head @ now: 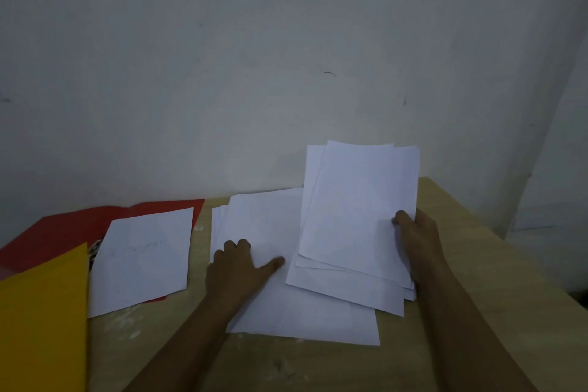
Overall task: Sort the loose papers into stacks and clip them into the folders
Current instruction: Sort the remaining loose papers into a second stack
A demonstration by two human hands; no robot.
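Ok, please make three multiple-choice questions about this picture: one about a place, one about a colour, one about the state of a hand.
1. Where does the single sheet with faint writing lie?
A. on the red folder
B. under the yellow folder
C. in the right hand

2. What colour is the folder at the near left edge?
A. blue
B. yellow
C. green

3. What is the right hand doing?
A. resting flat on the table
B. pointing at the wall
C. gripping a bundle of papers

Answers:
1 A, the red folder shows around the sheet's edges.
2 B, it is plainly yellow.
3 C, the thumb is curled over the raised papers, while the left hand rests on the flat pile.
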